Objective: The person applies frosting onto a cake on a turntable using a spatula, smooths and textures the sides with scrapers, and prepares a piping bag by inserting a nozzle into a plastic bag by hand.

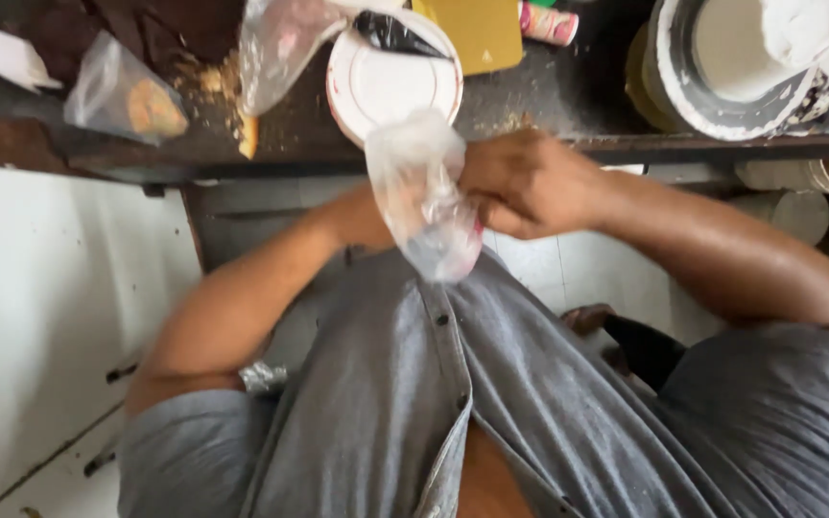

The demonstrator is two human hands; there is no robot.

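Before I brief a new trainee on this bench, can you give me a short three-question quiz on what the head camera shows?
1. True or false: the right hand grips the clear plastic bag.
2. What lies on the dark bench just above the bag? A) round white lid B) metal spoon C) glass jar
3. Is the left hand visible?

Key:
1. True.
2. A, the round white lid.
3. No, the bag hides it; only the forearm shows.
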